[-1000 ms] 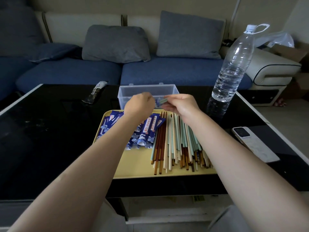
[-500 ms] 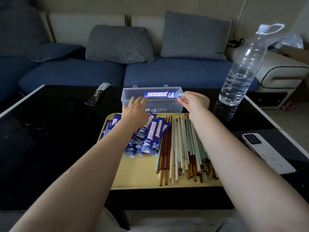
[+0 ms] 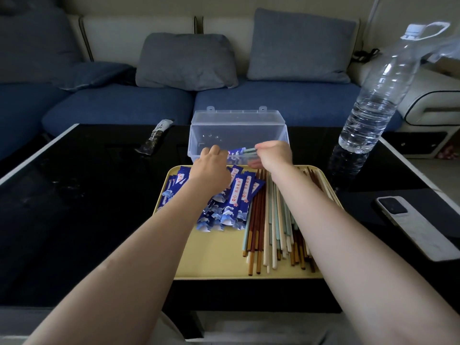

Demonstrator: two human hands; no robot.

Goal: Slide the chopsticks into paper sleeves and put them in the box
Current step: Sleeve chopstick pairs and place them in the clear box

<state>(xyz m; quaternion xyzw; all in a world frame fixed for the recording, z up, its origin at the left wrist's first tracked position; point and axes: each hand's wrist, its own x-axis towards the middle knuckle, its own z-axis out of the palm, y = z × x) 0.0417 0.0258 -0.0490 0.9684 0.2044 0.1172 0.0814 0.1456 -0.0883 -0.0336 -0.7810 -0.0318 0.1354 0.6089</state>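
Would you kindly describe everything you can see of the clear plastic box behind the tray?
The clear plastic box is a rectangular, see-through container with rounded corners, standing upright and open-topped on the black glossy table, just behind the yellow tray. Two small tabs stick up from its far rim. Blue paper-sleeved chopsticks lie at its near side, seemingly inside it, between the left hand and the right hand, which pinches their green ends.

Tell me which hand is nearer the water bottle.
Right. The right hand is at the clear box, just left of the water bottle; the left hand sits farther left over the blue sleeves.
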